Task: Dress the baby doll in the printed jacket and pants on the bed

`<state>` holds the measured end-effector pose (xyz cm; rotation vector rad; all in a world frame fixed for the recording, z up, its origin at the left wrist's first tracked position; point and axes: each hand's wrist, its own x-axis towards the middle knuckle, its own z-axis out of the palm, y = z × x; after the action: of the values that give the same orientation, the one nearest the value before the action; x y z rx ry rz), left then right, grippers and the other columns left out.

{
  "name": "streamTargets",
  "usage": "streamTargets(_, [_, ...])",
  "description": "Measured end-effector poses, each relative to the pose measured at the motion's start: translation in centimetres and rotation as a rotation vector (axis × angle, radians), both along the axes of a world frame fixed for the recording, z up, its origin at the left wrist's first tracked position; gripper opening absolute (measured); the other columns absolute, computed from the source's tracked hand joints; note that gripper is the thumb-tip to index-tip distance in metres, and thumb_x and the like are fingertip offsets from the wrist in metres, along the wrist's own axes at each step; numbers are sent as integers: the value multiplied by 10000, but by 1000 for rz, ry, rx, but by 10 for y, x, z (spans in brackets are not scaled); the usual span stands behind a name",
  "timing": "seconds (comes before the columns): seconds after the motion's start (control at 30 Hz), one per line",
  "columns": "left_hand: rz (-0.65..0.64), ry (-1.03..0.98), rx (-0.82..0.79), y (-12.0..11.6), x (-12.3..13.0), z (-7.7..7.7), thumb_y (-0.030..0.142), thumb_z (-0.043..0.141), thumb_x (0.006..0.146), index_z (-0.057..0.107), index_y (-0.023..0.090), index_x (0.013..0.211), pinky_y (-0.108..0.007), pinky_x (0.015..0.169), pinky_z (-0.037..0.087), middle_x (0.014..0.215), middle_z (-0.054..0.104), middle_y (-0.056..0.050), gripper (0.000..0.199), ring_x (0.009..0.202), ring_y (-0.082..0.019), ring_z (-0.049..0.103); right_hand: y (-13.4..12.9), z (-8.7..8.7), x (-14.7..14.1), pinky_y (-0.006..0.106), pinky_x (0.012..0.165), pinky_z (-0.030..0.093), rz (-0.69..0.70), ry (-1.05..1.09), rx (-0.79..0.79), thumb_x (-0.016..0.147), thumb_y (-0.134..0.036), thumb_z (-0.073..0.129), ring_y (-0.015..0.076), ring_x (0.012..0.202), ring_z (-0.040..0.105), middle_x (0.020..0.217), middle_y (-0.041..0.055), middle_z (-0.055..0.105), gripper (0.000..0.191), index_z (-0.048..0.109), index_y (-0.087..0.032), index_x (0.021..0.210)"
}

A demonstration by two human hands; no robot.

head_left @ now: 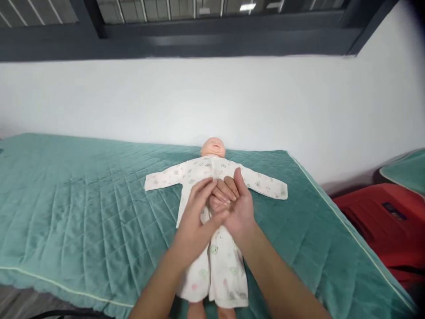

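Note:
A baby doll (pixel 213 147) lies on its back on the green quilted cover, dressed in a white printed top (pixel 195 170) with its sleeves spread wide. White printed trousers (pixel 227 270) cover its legs, and bare feet (pixel 196 310) show below the cuffs. Above the doll's middle, my two hands meet. My right hand (pixel 237 208) is turned palm up, its fingers curled in and its thumb raised, with no object visible in it. My left hand (pixel 197 217) has its thumb and fingers apart, and its fingertips are at the right hand's curled fingers. Both hide the doll's waist.
The green quilted cover (pixel 83 208) spreads over the bed, with pale piping along its edges. Behind it rises a white wall (pixel 133 97) below a dark window frame (pixel 215 37). At the right stands a red plastic object (pixel 385 221), partly beneath another green cloth (pixel 407 173).

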<state>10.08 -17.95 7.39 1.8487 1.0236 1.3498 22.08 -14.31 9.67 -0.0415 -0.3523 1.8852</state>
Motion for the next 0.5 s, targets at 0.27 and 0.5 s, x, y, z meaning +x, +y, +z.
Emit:
streamTargets(0.27, [131, 71, 289, -116, -5, 26, 208, 721, 847, 533, 272, 1347, -370, 1051, 516, 1430, 516, -93, 538, 1328, -229, 521, -132, 12, -40, 158, 520, 434, -9, 218, -153, 935, -363, 610, 57, 429, 318, 439, -86, 244, 580, 273, -196, 493])
streamTargets(0.5, [43, 70, 357, -174, -2, 34, 138, 697, 849, 620, 202, 1173, -321, 988, 549, 1259, 636, -94, 340, 1185, -196, 616, -206, 0, -43, 137, 465, 390, -71, 158, -221, 838, -414, 719, 54, 427, 278, 441, -91, 236, 537, 362, -193, 503])
